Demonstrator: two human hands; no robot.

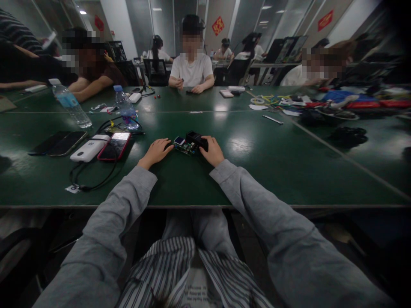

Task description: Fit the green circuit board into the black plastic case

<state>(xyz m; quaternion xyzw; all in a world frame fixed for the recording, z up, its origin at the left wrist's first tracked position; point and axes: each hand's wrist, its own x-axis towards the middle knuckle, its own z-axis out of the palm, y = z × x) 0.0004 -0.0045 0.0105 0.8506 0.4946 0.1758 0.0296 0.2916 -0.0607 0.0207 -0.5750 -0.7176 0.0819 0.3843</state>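
Observation:
A small circuit board point(185, 147) with a little screen lies on the green table point(192, 184) in front of me. Against its far right side is a small black box-shaped part point(194, 137); whether the two are joined I cannot tell. My left hand point(157, 152) rests on the table, fingers stretched out, with the tips at the board's left edge. On the other side, my right hand point(212, 150) has its thumb and fingers curled around the right end of the black part.
To the left are a white power bank point(88, 148), a red-edged phone point(114, 147), dark phones point(61, 143), cables and two water bottles point(72, 105) point(126, 107). A pen-like tool point(272, 119) and heaped cables point(272, 100) lie right. A person point(192, 70) sits opposite.

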